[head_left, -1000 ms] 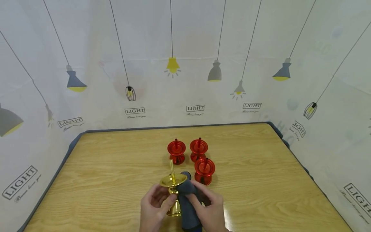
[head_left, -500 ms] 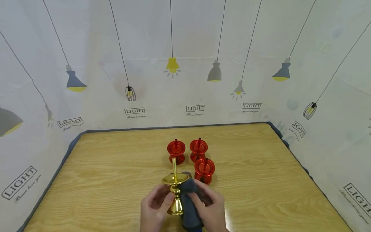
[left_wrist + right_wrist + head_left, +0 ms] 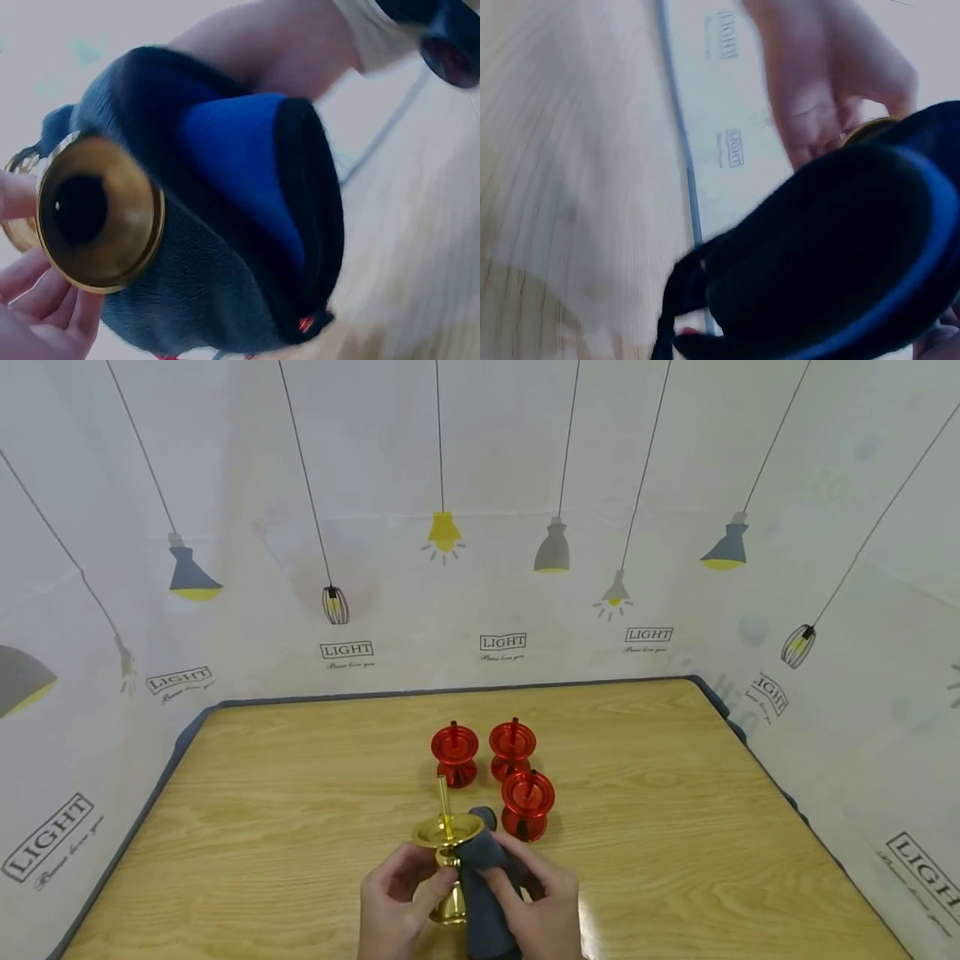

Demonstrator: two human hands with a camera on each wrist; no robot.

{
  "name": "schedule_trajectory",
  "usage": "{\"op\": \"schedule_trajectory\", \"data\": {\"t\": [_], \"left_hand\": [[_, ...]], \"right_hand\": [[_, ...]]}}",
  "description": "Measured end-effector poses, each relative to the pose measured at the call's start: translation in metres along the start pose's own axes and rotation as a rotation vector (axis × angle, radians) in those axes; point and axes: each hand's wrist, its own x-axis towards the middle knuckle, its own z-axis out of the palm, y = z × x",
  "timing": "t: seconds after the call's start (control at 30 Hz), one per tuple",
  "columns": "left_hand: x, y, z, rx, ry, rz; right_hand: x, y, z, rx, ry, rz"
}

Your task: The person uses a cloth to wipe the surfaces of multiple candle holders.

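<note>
In the head view my left hand (image 3: 393,897) grips a shiny gold candlestick (image 3: 452,906) by its stem, off the table. A shallow dish with a thin upright tube tops it, leaning slightly left. My right hand (image 3: 543,906) pinches a dark grey-blue cloth (image 3: 489,920), pressing it against the dish's right edge and the stem. The left wrist view shows the candlestick's round hollow base (image 3: 127,225) beside the folded cloth (image 3: 195,285), which has a bright blue inner side and black edging. In the right wrist view, the cloth (image 3: 817,247) hides most of the candlestick.
Three red candlesticks of similar shape stand just beyond the hands: back left (image 3: 454,745), back right (image 3: 513,742) and nearer right (image 3: 528,795). They rest on a wood-grain table (image 3: 285,810). A white curtain (image 3: 495,452) printed with lamps surrounds the table's back and sides.
The candlestick swung nearly upright and slightly right half a second ago, and now leans left again. The cloth has shifted with it at the dish edge. Both hands keep their holds.
</note>
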Motion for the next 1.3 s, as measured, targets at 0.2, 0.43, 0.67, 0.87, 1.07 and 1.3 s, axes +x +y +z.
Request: {"op": "schedule_trajectory", "data": {"t": [0.2, 0.43, 0.67, 0.87, 1.07, 1.3], "left_hand": [[0.002, -0.008, -0.010, -0.154, -0.139, 0.050], [0.000, -0.014, -0.010, -0.217, -0.132, 0.044], [-0.003, -0.008, 0.004, -0.095, -0.007, 0.079], [-0.002, -0.002, 0.007, -0.003, 0.011, -0.019], [0.000, -0.002, 0.000, -0.113, -0.070, -0.050], [0.001, -0.009, -0.009, -0.281, -0.221, -0.034]], "right_hand": [[0.003, -0.007, -0.004, 0.103, -0.047, 0.259], [0.003, 0.001, -0.005, 0.164, -0.070, 0.221], [0.000, -0.002, 0.000, 0.039, 0.027, 0.105], [-0.003, -0.001, 0.001, -0.024, 0.006, -0.096], [-0.002, -0.003, -0.001, 0.040, -0.001, -0.054], [0.001, -0.004, -0.007, 0.144, -0.040, 0.129]]}}
